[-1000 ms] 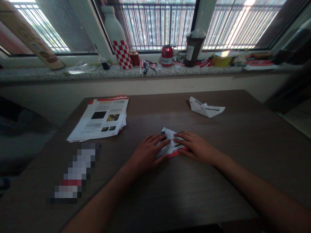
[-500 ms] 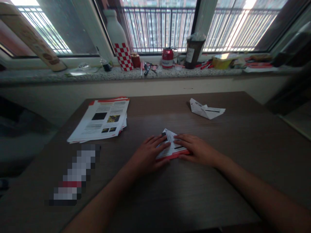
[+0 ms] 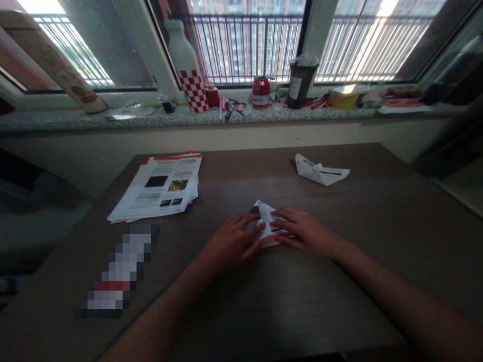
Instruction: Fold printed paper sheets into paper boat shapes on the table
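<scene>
A sheet of printed paper folded into a triangle [image 3: 267, 221] lies on the table in front of me, its peak pointing away. A red strip runs along its lower part, with a white edge showing below. My left hand [image 3: 238, 235] rests over its left side, fingers stretched out flat and thumb by the near edge. On the right side lies my right hand [image 3: 302, 229], fingers spread over the paper, its thumb near the red strip. Both hands hide the triangle's side corners. Farther back to the right stands a folded paper boat [image 3: 320, 171].
A stack of printed sheets [image 3: 160, 186] lies at the back left of the brown table [image 3: 234, 306]. Nearer me is a blurred-out oblong object [image 3: 121, 271]. Along the windowsill stand a checkered bottle [image 3: 193, 90], a red can [image 3: 260, 93] and a dark cup [image 3: 301, 83].
The red strip at the paper's near edge has shifted slightly upward, and a white edge now shows below it. My left thumb has drawn in closer to the paper. The view has moved slightly.
</scene>
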The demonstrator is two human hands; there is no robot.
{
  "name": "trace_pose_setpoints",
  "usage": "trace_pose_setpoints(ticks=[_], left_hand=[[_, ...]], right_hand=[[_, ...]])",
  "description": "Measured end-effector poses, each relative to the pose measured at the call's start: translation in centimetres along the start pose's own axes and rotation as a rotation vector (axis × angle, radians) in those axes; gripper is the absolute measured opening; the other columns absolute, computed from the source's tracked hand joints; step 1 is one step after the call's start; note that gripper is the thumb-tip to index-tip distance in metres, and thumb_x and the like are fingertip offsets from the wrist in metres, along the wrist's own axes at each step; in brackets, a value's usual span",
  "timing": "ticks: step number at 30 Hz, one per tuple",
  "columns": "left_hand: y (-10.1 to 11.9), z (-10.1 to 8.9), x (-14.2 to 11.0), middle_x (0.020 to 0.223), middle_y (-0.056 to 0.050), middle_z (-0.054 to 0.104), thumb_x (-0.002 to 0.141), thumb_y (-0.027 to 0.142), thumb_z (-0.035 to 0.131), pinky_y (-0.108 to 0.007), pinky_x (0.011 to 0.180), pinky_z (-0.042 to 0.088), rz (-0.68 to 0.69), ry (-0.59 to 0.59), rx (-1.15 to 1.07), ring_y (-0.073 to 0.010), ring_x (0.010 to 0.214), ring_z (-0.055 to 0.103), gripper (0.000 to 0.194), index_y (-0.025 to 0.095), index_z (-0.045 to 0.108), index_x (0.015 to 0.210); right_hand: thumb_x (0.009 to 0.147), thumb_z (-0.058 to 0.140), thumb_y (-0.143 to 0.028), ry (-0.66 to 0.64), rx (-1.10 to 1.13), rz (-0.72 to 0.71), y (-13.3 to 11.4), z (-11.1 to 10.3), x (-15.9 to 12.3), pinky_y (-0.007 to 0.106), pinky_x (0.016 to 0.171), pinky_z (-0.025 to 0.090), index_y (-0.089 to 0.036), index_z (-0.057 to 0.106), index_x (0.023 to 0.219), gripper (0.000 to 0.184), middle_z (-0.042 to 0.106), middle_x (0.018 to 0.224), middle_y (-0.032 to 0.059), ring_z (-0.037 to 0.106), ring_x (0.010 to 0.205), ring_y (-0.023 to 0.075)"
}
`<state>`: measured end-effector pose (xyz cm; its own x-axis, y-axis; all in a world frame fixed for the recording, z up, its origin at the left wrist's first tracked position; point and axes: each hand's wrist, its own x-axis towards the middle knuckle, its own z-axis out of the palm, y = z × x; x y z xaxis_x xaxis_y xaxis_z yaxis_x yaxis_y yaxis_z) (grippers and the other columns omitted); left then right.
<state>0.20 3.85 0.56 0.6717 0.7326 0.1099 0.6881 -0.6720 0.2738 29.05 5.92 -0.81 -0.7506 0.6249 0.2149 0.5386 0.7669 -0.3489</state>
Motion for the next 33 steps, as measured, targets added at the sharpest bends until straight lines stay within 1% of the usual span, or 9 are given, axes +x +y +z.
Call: trace_pose_setpoints(ticks=[5, 8, 10, 13, 16, 21, 26, 30, 33], left_hand=[[0.1, -0.1, -0.1, 0.153, -0.011, 0.056, 0.108, 0.041, 0.051, -0.053, 0.112, 0.046, 0.004, 0.010, -0.002, -0.0320, 0.135, 0.056, 0.040, 0.028, 0.061, 0.145], [0.1, -0.3, -0.2, 0.150, -0.011, 0.057, 0.103, 0.050, 0.060, -0.054, 0.110, 0.048, 0.025, 0.020, 0.002, -0.0338, 0.131, 0.058, 0.049, 0.029, 0.058, 0.148], [0.1, -0.5, -0.3, 0.147, -0.011, 0.059, 0.100, 0.051, 0.065, -0.052, 0.108, 0.050, 0.040, 0.021, -0.023, -0.0332, 0.129, 0.059, 0.052, 0.027, 0.059, 0.146], [0.0, -0.8, -0.3, 0.136, -0.009, 0.065, 0.103, 0.041, 0.064, -0.046, 0.103, 0.053, 0.007, 0.033, -0.075, -0.0279, 0.119, 0.064, 0.030, 0.024, 0.068, 0.127], [-0.2, -1.1, -0.2, 0.123, -0.008, 0.067, 0.103, 0.037, 0.063, -0.043, 0.096, 0.055, -0.029, 0.034, -0.086, -0.0262, 0.109, 0.067, 0.019, 0.024, 0.073, 0.113], [-0.5, -1.5, -0.2, 0.113, -0.006, 0.069, 0.104, 0.037, 0.062, -0.035, 0.085, 0.056, -0.063, -0.001, -0.164, -0.0227, 0.098, 0.069, 0.020, 0.026, 0.075, 0.114], [-1.3, -1.6, -0.3, 0.109, -0.006, 0.072, 0.105, 0.035, 0.060, -0.033, 0.080, 0.055, -0.074, -0.027, -0.205, -0.0207, 0.092, 0.070, 0.020, 0.025, 0.076, 0.111], [-1.7, -1.3, -0.1, 0.101, -0.005, 0.075, 0.106, 0.036, 0.056, -0.031, 0.072, 0.052, -0.158, -0.037, -0.152, -0.0205, 0.084, 0.071, 0.023, 0.024, 0.076, 0.108], [-1.6, -1.2, 0.2, 0.095, -0.004, 0.076, 0.107, 0.037, 0.054, -0.030, 0.069, 0.049, -0.229, -0.041, -0.128, -0.0214, 0.082, 0.072, 0.024, 0.025, 0.075, 0.104]], right_hand=[[0.106, 0.058, -0.037, 0.035, 0.011, 0.009, -0.3, 0.2, 0.2, 0.054, 0.111, 0.051, -0.023, 0.068, 0.136, 0.035, 0.063, 0.147, 0.0138, 0.059, 0.135, 0.0314], [0.107, 0.057, -0.035, 0.066, 0.041, 0.020, -0.5, 0.4, 0.3, 0.050, 0.106, 0.054, -0.022, 0.071, 0.133, 0.032, 0.067, 0.138, 0.0138, 0.063, 0.127, 0.0288], [0.107, 0.057, -0.033, 0.096, 0.048, 0.017, -0.5, 0.5, 0.4, 0.049, 0.104, 0.055, -0.022, 0.073, 0.130, 0.030, 0.069, 0.133, 0.0135, 0.064, 0.123, 0.0280], [0.106, 0.059, -0.032, 0.114, 0.048, 0.007, -0.5, 0.4, 0.5, 0.049, 0.103, 0.054, -0.024, 0.073, 0.129, 0.028, 0.071, 0.129, 0.0119, 0.064, 0.121, 0.0275], [0.105, 0.061, -0.033, 0.098, 0.058, 0.013, -0.5, 0.0, 0.6, 0.047, 0.101, 0.055, -0.025, 0.072, 0.128, 0.027, 0.071, 0.128, 0.0105, 0.064, 0.120, 0.0266], [0.105, 0.062, -0.034, 0.049, 0.089, 0.028, -0.5, -0.8, 0.7, 0.046, 0.101, 0.055, -0.023, 0.073, 0.117, 0.020, 0.073, 0.127, 0.0090, 0.065, 0.118, 0.0263], [0.107, 0.057, -0.031, 0.031, 0.113, 0.017, -0.2, -1.3, 0.9, 0.046, 0.100, 0.056, -0.022, 0.073, 0.117, 0.021, 0.074, 0.125, 0.0100, 0.067, 0.116, 0.0258], [0.107, 0.056, -0.031, 0.020, 0.150, 0.029, 0.4, -1.3, 1.4, 0.045, 0.097, 0.057, -0.021, 0.074, 0.114, 0.021, 0.074, 0.120, 0.0110, 0.068, 0.112, 0.0253], [0.107, 0.056, -0.030, 0.010, 0.174, 0.045, 0.7, -1.2, 1.8, 0.041, 0.092, 0.056, -0.021, 0.073, 0.108, 0.020, 0.073, 0.113, 0.0107, 0.068, 0.106, 0.0243]])
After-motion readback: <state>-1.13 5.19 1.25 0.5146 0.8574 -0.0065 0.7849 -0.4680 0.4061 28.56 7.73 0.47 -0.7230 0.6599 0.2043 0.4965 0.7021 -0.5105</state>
